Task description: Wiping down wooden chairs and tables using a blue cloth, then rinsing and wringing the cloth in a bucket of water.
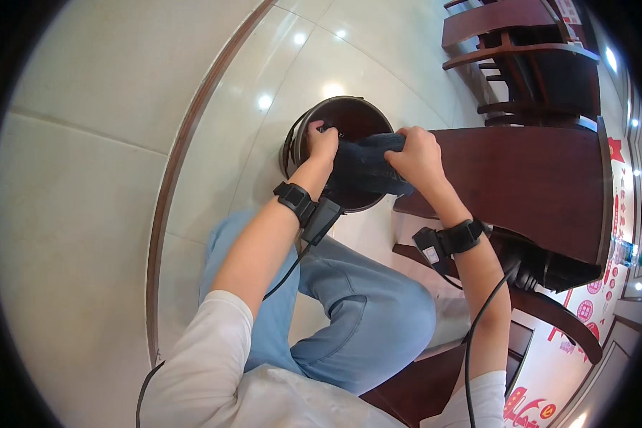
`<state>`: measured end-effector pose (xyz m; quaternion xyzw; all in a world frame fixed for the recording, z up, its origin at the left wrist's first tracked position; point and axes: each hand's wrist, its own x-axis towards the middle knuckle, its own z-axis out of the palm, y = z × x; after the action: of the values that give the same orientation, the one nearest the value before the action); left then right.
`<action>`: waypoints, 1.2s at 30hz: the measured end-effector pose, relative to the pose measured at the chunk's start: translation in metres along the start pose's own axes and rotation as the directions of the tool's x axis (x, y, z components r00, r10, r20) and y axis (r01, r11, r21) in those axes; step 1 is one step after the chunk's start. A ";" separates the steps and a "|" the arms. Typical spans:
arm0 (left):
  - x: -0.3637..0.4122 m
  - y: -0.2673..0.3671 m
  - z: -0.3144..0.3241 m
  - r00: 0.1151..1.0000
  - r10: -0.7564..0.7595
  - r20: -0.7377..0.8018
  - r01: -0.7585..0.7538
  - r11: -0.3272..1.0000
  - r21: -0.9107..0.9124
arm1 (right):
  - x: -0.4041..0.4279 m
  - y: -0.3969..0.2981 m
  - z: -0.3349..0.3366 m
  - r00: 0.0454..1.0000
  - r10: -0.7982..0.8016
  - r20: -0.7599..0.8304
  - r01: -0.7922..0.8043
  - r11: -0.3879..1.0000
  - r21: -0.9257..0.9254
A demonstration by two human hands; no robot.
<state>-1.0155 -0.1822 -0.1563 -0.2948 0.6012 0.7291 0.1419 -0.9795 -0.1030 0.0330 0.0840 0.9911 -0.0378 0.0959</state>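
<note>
A dark bucket [348, 102] stands on the tiled floor before me, with a dark blue cloth [369, 163] stretched over its opening. My right hand [418, 158] grips the cloth near the bucket's right rim, thumb and fingers closed on a fold. Inside the left part of the bucket is my left hand [322, 140], at the cloth's left end; its fingers are partly hidden, and whether they hold the cloth is unclear. Both wrists carry black strapped devices with cables.
A dark reddish wooden table [519, 187] stands close on the right, with wooden chairs [545, 80] beyond it. A plastic bottle [627, 252] is at the table's far right. A brown strip [179, 155] crosses the floor at left. My bent knees are below the bucket.
</note>
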 end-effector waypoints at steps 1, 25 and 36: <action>0.001 -0.001 -0.002 0.998 -0.045 -0.036 0.045 0.999 0.003 | 0.000 -0.010 0.002 0.996 -0.064 -0.065 0.066 0.998 0.024; 0.007 0.024 -0.020 0.864 -0.434 0.257 0.500 0.802 -0.327 | 0.068 0.006 0.179 0.766 0.013 0.642 -0.023 1.000 0.008; 0.008 0.017 -0.023 0.823 -0.331 0.462 0.523 0.759 -0.388 | 0.043 -0.016 0.034 0.861 -0.139 0.490 -0.384 0.454 0.804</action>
<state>-1.0255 -0.2096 -0.1497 -0.3114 0.2692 0.8473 0.3357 -1.0173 -0.1147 -0.0073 0.1829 0.7571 -0.5571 0.2882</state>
